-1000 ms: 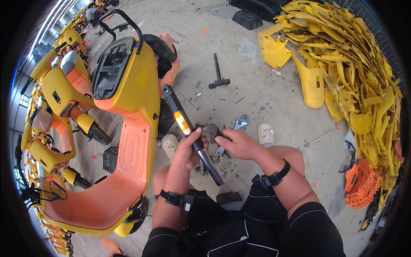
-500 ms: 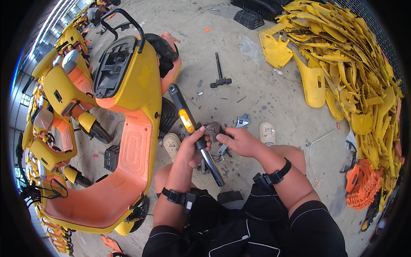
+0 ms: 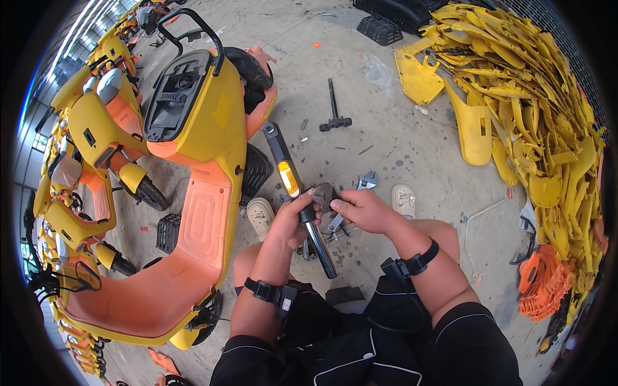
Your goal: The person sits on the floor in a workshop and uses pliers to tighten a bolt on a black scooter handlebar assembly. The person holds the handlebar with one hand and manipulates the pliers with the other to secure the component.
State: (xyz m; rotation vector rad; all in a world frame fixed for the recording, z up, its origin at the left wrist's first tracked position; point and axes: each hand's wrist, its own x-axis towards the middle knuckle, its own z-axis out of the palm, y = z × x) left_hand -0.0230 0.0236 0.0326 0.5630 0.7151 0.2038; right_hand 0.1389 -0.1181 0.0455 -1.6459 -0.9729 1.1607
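Note:
A black scooter fork leg [image 3: 278, 145] with an amber reflector and a chrome lower tube slants in front of me. My left hand [image 3: 293, 222] is closed round its middle. With thumb and fingers, my right hand [image 3: 365, 210] grips a dark grey, notched metal piece [image 3: 324, 195] beside the fork leg. Whether that piece is a wrench head or a part I cannot tell; my fingers hide some of it. Below, on the floor, lies a silver adjustable wrench [image 3: 367, 181], partly covered by my hands. Farther off is a black steering stem with its fork clamp [image 3: 335, 123].
A yellow and orange scooter body [image 3: 212, 186] stands close on my left, more scooters [image 3: 106, 138] behind it. At the right rises a heap of yellow panels [image 3: 515, 77], with stacked orange parts [image 3: 546, 283] nearer. Black crates [image 3: 380, 29] sit at the far side.
The dark metal piece now shows higher, tilted up between my hands beside the fork leg. Both hands keep their grips. The whole view has shifted slightly.

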